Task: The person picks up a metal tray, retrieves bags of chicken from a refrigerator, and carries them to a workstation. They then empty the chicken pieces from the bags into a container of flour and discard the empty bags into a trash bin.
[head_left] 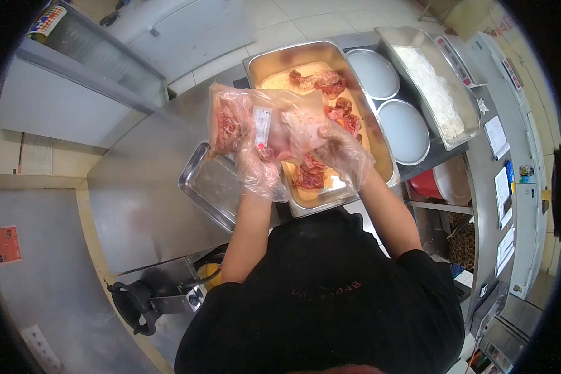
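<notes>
A clear plastic bag of raw meat (227, 121) with a white label is held up between my two gloved hands. My left hand (257, 168), in a thin clear glove, supports the bag from below near the label. My right hand (343, 153), gloved likewise, grips the bag's other end with the thumb on top. Beneath the bag stands a deep steel pan (380, 156) with orange liquid in its bottom. Several clumps of red meat (321, 81) lie in that liquid. Part of the pan is hidden by the bag and hands.
Left of the pan sits a shallow steel tray (196, 196) on the steel counter (143, 162). Two round containers of whitish liquid (405, 131) stand to the right, beside a long pan of white powder (430, 87). A scale (452, 56) is beyond. Papers lie at far right.
</notes>
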Demonstrator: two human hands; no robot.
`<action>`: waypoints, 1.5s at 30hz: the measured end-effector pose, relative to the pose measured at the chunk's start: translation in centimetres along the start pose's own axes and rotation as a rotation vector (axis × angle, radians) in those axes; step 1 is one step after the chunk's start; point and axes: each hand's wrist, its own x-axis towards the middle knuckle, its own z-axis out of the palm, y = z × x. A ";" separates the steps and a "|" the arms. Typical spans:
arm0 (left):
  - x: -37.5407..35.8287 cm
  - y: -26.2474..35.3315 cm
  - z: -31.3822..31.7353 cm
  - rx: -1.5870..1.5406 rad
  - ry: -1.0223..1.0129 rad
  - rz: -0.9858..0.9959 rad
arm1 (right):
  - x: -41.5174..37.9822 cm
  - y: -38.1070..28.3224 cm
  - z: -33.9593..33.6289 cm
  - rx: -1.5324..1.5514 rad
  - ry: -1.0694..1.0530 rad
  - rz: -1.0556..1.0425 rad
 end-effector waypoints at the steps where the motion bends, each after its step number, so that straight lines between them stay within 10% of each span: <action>1: -0.1 0.2 0.1 0.000 0.000 0.002 | 0.0 0.0 -0.4 0.094 -0.028 0.007; 22: 2.0 -1.5 -2.0 -0.169 -0.191 -0.208 | -1.8 -0.5 -2.1 0.472 -0.208 -0.072; 30: 2.0 3.0 -0.3 0.007 -0.060 0.101 | -4.0 0.4 -5.3 0.352 0.001 -0.049; 32: 1.7 4.3 -0.1 -0.006 -0.061 0.070 | -4.6 1.1 -5.2 -0.072 0.409 0.001; 40: 1.7 5.3 -1.5 -0.024 -0.188 0.056 | -0.2 -0.3 -3.3 -0.321 0.061 -0.002; 42: 1.9 4.8 -1.9 -0.041 -0.178 0.075 | 1.2 -0.2 -3.8 -0.936 0.300 -0.064; 43: 1.9 4.6 -2.0 -0.058 -0.169 0.096 | 1.0 -0.9 -3.3 -1.725 0.449 -0.126; 45: 1.3 4.4 -1.9 0.003 -0.134 0.122 | 0.2 -1.5 -2.8 -1.777 0.562 -0.280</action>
